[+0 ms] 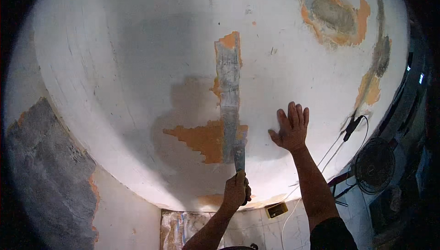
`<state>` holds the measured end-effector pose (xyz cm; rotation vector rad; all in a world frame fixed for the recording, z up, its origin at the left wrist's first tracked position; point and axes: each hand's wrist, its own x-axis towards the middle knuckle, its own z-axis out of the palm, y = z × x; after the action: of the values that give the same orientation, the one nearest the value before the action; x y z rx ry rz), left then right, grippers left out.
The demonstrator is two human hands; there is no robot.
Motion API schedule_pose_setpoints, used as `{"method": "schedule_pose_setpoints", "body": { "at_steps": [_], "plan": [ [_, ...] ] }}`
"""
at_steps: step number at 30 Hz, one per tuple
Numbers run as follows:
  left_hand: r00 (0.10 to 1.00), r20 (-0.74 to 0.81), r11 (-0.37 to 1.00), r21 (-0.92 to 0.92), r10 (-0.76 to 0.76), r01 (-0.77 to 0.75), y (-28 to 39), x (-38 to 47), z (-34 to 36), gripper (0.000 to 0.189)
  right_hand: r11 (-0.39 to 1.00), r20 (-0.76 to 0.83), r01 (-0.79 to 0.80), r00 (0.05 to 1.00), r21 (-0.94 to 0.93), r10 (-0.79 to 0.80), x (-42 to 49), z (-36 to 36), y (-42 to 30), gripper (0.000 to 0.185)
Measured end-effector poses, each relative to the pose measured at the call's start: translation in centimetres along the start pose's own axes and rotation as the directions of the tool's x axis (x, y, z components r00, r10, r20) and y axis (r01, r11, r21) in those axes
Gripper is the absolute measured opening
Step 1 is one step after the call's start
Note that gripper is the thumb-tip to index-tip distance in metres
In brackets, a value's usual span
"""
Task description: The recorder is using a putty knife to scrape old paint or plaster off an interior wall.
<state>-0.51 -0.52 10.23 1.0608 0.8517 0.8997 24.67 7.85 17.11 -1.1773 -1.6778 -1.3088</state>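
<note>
My left hand (pixel 235 191) grips the handle of a scraper (pixel 239 157), a flat-bladed tool like a putty knife, pointing up the wall. Its blade lies at the lower right of an exposed grey strip (pixel 229 75) that runs upright through the white painted wall (pixel 144 54). Beside that strip spreads a ragged orange-brown patch (pixel 202 140) where the white coat is gone. My right hand (pixel 291 129) rests on the white surface to the right, fingers spread, holding nothing. Whether the blade's edge presses into the wall cannot be made out.
A black fan (pixel 375 166) stands at the right, near cables and a black connector (pixel 352 128) at the wall. A small yellow-rimmed container (pixel 276 210) sits on the tiled floor (pixel 292 229). Left of the corner is another wall with a grey patch (pixel 48 167).
</note>
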Motion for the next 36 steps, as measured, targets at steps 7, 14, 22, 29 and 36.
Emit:
{"method": "schedule_pose_setpoints", "body": {
  "at_steps": [7,14,22,29,36],
  "plan": [
    [0.994,-0.016,0.991,0.087,0.107,-0.105,-0.3,1.5,-1.2,0.043,1.0,0.002,-0.004,1.0,0.003,0.004,0.0,0.0,-0.3,0.076],
    [0.994,-0.054,0.993,0.087,0.09,-0.085,-1.3,1.4,-0.5,0.042,0.99,0.088,-0.131,0.988,0.053,0.127,-0.5,-1.6,-1.9,0.075],
    [0.927,-0.054,0.901,0.265,0.37,-0.344,-0.5,3.7,0.1,0.048,-0.265,0.783,-0.794,0.375,0.548,0.496,-4.9,-7.8,-17.2,0.049],
    [0.993,0.044,0.671,0.734,0.113,-0.109,3.3,2.5,-4.2,0.051,-0.422,0.944,-0.852,0.223,0.31,0.242,-4.8,-9.8,-19.1,0.043],
    [0.096,0.607,-0.556,0.771,0.788,-0.312,14.9,5.7,-9.0,0.043,-0.373,0.877,-0.84,0.222,0.394,0.425,-3.1,-8.4,-19.5,0.029]
  ]
}}
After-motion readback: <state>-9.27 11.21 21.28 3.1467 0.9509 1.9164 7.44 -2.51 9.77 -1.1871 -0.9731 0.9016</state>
